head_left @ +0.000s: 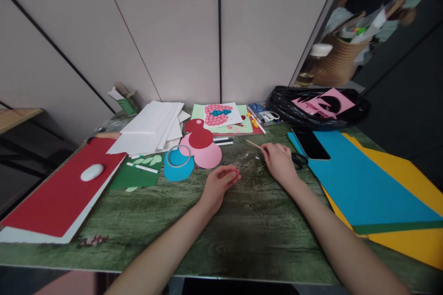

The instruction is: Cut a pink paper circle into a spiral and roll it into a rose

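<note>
Green table; left hand pinching small pink piece, right hand holding slim tan stick.

On a green wood-grained bench, the left hand pinches a small pink piece. At its two o'clock, the right hand holds a thin tan stick; at ten, round blue paper carries a grey ring.

No legible text or numbers

We are looking at a craft workspace: red card is lying left, blue card and black-handled scissors right.
</note>
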`<move>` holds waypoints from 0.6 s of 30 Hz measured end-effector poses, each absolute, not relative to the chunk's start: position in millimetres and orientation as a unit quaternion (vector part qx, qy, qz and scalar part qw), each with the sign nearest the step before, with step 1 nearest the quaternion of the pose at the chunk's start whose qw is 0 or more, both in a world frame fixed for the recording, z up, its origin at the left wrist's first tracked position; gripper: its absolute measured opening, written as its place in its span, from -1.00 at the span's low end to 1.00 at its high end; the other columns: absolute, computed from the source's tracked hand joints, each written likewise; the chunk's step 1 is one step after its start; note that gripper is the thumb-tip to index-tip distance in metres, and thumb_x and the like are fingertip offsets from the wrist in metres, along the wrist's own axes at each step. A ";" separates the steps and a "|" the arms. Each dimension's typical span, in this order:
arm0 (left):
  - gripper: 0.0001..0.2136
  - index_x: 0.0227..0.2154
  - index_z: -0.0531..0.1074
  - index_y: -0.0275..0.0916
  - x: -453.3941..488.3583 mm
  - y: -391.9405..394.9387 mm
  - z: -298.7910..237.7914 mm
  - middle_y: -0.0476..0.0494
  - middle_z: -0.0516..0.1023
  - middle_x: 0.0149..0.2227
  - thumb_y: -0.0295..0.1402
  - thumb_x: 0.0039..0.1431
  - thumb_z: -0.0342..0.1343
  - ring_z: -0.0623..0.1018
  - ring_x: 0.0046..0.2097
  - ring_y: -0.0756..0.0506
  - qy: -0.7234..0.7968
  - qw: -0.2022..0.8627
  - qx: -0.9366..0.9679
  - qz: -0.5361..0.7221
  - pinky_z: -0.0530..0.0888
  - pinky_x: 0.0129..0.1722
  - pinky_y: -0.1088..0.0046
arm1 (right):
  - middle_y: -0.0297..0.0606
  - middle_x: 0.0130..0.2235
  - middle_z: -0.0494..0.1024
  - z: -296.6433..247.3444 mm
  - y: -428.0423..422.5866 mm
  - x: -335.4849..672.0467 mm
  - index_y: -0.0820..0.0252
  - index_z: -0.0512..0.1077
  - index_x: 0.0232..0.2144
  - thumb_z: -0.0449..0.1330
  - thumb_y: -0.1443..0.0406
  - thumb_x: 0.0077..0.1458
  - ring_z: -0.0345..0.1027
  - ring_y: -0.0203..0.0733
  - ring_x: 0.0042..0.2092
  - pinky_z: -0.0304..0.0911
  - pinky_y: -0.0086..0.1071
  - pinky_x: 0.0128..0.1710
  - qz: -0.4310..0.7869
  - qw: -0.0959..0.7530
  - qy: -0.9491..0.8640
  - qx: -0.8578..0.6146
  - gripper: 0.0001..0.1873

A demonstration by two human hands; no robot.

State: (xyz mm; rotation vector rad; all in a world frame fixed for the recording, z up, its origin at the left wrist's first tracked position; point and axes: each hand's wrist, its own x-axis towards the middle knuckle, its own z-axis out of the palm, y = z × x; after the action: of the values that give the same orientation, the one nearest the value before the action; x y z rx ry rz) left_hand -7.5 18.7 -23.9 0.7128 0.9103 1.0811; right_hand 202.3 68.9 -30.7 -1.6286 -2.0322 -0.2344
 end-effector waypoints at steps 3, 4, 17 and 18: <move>-0.77 -0.37 0.43 -0.29 -8.2 19.4 -22.6 -0.10 0.53 -0.36 -0.34 -0.14 0.24 0.53 -0.31 -0.02 0.415 0.697 0.321 0.489 0.38 -0.27 0.48 | -0.16 -0.33 0.47 -29.0 67.6 201.8 0.20 0.32 -0.27 -0.10 0.28 0.18 0.27 -0.09 -0.26 0.04 -0.25 -0.19 -0.077 0.278 -0.743 -0.604 -0.78; -0.78 -0.38 0.43 -0.28 -8.4 19.7 -22.3 -0.10 0.53 -0.36 -0.34 -0.15 0.24 0.53 -0.32 -0.02 0.418 0.694 0.322 0.490 0.38 -0.27 0.48 | -0.16 -0.32 0.47 -27.9 66.7 201.3 0.21 0.31 -0.25 -0.09 0.28 0.17 0.27 -0.09 -0.25 0.06 -0.26 -0.19 -0.068 0.290 -0.739 -0.604 -0.78; -0.77 -0.36 0.49 -0.30 -9.9 25.9 -30.1 -0.15 0.54 -0.33 -0.35 -0.15 0.23 0.49 -0.25 -0.03 0.423 0.626 0.372 0.539 0.36 -0.16 0.43 | -0.19 -0.26 0.46 -5.7 35.0 178.2 0.17 0.26 -0.07 -0.04 0.30 0.12 0.35 -0.16 -0.28 0.22 -0.33 -0.26 0.081 0.350 -0.770 -0.526 -0.69; -0.76 -0.35 0.49 -0.30 -10.0 26.2 -30.0 -0.15 0.54 -0.32 -0.35 -0.15 0.23 0.49 -0.24 -0.03 0.422 0.625 0.373 0.540 0.36 -0.14 0.42 | -0.21 -0.29 0.46 -3.8 31.7 176.4 0.17 0.27 -0.08 -0.04 0.31 0.11 0.34 -0.18 -0.32 0.22 -0.35 -0.29 0.097 0.345 -0.776 -0.519 -0.69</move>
State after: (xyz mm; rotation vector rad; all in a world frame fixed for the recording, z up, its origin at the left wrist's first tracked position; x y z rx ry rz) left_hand -10.0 26.2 -30.0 0.8554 0.9692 1.2387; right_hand 176.4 31.7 -3.8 -1.3477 -2.0137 0.2529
